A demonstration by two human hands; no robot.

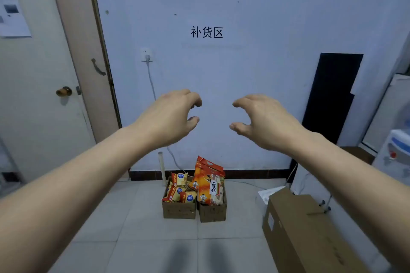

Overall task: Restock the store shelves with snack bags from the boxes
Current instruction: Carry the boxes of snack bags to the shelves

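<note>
A small brown cardboard box (179, 209) of yellow snack bags (177, 193) stands on the grey tiled floor (137, 228). Touching its right side is a second brown box (213, 213) of tall orange-red snack bags (208, 182). Well above that first box, the left hand (170, 115) and right hand (264, 119) hover, fingers loosely curled, holding nothing. No shelf shows, so restocking seems barely begun.

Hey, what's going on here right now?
A person holds both hands out in the air, the left hand and right hand empty, fingers loosely curled. On the floor by the wall stand two boxes side by side: the left box holds yellow bags, the right box taller orange bags. None is picked up yet.
</note>
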